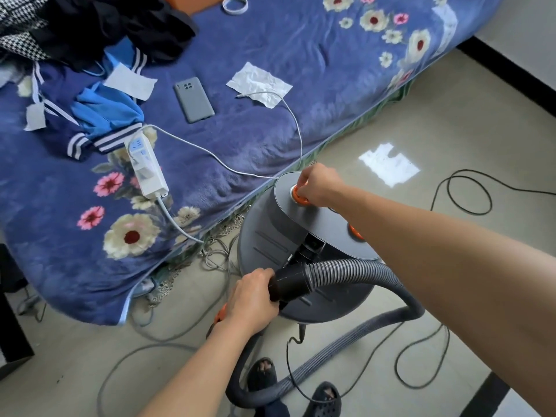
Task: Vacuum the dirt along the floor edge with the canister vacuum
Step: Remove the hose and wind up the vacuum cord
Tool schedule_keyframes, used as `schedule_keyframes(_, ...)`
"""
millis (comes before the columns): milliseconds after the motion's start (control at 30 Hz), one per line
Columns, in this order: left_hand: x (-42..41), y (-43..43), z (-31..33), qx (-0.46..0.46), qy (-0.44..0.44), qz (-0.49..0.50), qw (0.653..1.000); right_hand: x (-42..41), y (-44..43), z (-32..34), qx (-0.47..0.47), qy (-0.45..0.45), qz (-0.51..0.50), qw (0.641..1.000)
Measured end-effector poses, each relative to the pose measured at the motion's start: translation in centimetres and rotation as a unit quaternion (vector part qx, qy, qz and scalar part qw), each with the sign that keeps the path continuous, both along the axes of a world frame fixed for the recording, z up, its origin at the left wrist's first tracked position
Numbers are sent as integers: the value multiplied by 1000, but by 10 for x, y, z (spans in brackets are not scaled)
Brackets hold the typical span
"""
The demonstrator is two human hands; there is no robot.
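A grey canister vacuum (276, 236) stands on the beige floor right beside the bed's edge. My right hand (319, 185) reaches across its flat top and pinches an orange round knob (298, 198) there. A second orange knob (355, 231) peeks out from under my right forearm. My left hand (249, 299) grips the black cuff (290, 284) at the end of the grey ribbed hose (376, 275), which loops off to the right and back down past my feet. An orange part shows just below my left wrist.
The bed with a blue flowered blanket (270, 70) fills the left and top, holding a power strip (147, 165), a phone (194, 99), paper scraps and clothes. Black cord (463, 191) loops over the floor at right. Cables tangle under the bed edge. A dark baseboard (511, 76) runs at far right.
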State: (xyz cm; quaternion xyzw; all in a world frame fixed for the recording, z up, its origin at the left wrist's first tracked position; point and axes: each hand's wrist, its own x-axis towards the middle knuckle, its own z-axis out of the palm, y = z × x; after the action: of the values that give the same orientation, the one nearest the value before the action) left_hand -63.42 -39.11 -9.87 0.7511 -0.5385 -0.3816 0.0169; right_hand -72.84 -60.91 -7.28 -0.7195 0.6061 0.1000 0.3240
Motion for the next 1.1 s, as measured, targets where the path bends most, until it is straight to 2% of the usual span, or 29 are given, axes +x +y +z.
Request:
schedule_keyframes(100, 0, 0, -1, -4, -6, 12, 1000, -10, 3, -2, 29, -48, 1, 998)
schedule_keyframes(200, 0, 2, -4, -10, -33, 21, 999, -44, 0, -4, 20, -123, -103, 987)
schedule_keyframes(267, -1, 4, -6, -14, -42, 26, 999, -79, 0, -1, -36, -88, -152, 984)
schedule_keyframes(333, -3, 5, -6, -17, -48, 27, 998, -113, 6, 6, -47, -28, -178, 983)
schedule_keyframes(433, -5, 6, -6, -21, -50, 39, 998, -140, 27, 11, 63, 18, -179, 982)
schedule_keyframes(533, -6, 6, -7, -24, -46, 44, 998, -140, 43, 8, 126, -14, -217, 968)
schedule_keyframes(767, -8, 6, -14, -38, -43, 55, 997, -127, 38, 1, 137, -66, -250, 956)
schedule_keyframes(833, -8, 8, -15, -36, -42, 54, 997, -125, 40, 2, 138, -44, -228, 963)
schedule_keyframes(967, -8, 8, -16, -38, -40, 54, 997, -116, 43, 8, 83, 79, -92, 989)
schedule_keyframes(1100, -6, 7, -17, -41, -42, 51, 997, -115, 44, 14, 51, 120, -14, 991)
